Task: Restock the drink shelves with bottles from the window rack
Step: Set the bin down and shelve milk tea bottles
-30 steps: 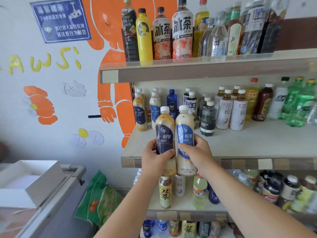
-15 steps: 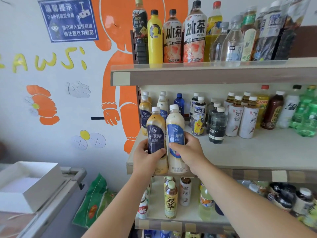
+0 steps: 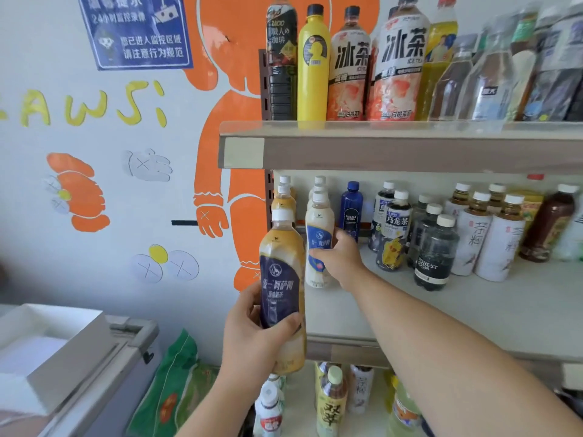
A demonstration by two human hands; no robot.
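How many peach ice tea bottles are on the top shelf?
2, right of the yellow bottle: left ice tea beside it, right ice tea next over. Others may hide behind.

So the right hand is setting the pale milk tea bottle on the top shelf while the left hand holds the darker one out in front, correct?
Not quite. The head view shows the right hand setting the pale milk tea bottle on the middle shelf, beneath the top shelf. The rest holds: the left hand holds the darker bottle out in front of the shelf edge.
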